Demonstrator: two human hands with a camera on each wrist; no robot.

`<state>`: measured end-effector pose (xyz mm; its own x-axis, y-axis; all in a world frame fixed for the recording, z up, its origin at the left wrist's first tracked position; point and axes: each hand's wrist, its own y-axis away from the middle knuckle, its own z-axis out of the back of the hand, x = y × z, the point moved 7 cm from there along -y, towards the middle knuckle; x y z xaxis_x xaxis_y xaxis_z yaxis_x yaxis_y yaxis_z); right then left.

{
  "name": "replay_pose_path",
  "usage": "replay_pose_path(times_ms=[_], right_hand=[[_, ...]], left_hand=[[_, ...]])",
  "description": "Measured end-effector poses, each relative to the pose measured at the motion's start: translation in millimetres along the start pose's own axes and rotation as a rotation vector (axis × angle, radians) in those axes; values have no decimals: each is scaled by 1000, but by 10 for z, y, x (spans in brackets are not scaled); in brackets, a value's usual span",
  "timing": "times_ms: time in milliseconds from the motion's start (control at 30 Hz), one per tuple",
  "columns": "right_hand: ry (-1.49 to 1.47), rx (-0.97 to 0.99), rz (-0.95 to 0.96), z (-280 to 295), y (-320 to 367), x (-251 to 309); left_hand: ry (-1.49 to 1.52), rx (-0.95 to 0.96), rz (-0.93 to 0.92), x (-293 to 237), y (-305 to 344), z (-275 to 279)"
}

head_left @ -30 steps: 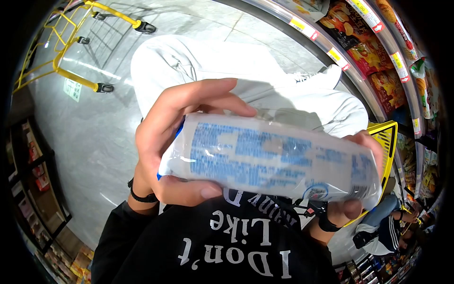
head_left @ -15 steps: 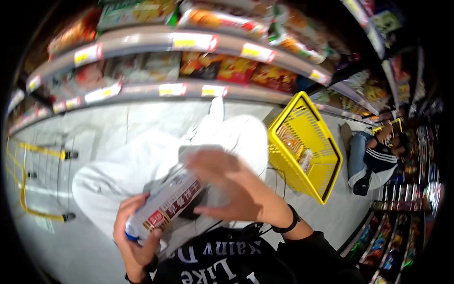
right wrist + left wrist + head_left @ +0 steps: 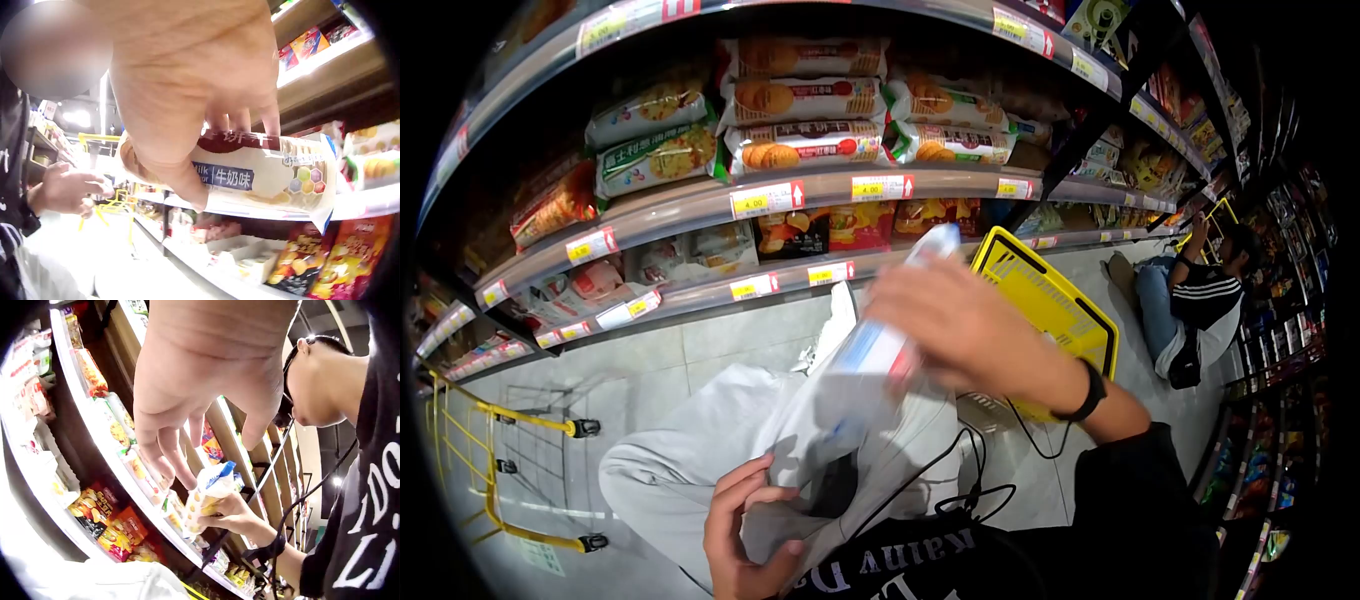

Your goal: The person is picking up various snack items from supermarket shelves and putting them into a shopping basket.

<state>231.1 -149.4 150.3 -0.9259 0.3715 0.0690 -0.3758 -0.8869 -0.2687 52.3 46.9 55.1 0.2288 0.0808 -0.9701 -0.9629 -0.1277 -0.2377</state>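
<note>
The right hand (image 3: 975, 320) grasps a long packet of biscuits (image 3: 269, 172), with the thumb on one side and the fingers on the other. The packet is above the person's lap, on the near side of the shelf (image 3: 830, 192); in the head view it is blurred and tilted, with its far end leaning to the right. In the right wrist view, its blue label shows the word "Milk". The left hand (image 3: 745, 530) is released and holds nothing; its fingers are loosely bent, and it stays apart from the packet, at the near left, over the pale trousers (image 3: 690, 440). To the right of the packet there is a yellow basket (image 3: 1040, 300) on the floor. A yellow cart (image 3: 530, 415) is on the left, and another person (image 3: 1205, 310) is at the far right.
</note>
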Motion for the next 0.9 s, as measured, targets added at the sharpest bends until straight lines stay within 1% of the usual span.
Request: replay_pose_path(times_ms=[33, 100, 133, 167, 233, 300, 367, 500, 533, 600, 633, 667, 700, 767, 800, 867, 900], right_hand=[[60, -37, -43, 117, 12, -197], [-12, -217, -65, 391, 34, -579], [23, -271, -99, 496, 46, -793], [55, -324, -135, 590, 70, -1020], [62, -430, -186, 732, 157, -1565], [203, -501, -217, 917, 239, -1963], [257, -538, -277, 1029, 324, -2403], [368, -418, -475, 1074, 485, -3229], [396, -381, -457, 1013, 570, -3601], [442, -386, -459, 914, 735, -4126], [486, -375, -461, 861, 757, -4238], [457, -237, -637, 881, 693, -4217], [423, -225, -613, 931, 614, -4034], [462, 3, -829, 845, 641, -4330], [459, 5, -829, 842, 614, -4408], [549, 167, -1003, 816, 636, -4468], [546, 172, -1005, 800, 653, -4430]], left_hand=[[0, -3, -10, 5, 16, 44], [7, -50, 89, 82, 63, 135], [38, -76, 123, 94, 85, 161], [36, -73, 117, 102, 110, 180], [42, -98, 161, 167, 170, 259], [30, -107, 157, 167, 209, 297], [17, -121, 151, 161, 241, 306], [225, -158, 240, 313, 317, 252], [233, -151, 247, 326, 323, 227], [234, -144, 246, 332, 317, 184], [228, -125, 250, 331, 321, 158], [221, -109, 257, 331, 322, 146], [210, -113, 257, 329, 322, 155], [224, -119, 300, 357, 345, 148], [223, -120, 303, 363, 342, 145], [239, -118, 316, 388, 339, 120], [239, -116, 322, 397, 337, 115]])
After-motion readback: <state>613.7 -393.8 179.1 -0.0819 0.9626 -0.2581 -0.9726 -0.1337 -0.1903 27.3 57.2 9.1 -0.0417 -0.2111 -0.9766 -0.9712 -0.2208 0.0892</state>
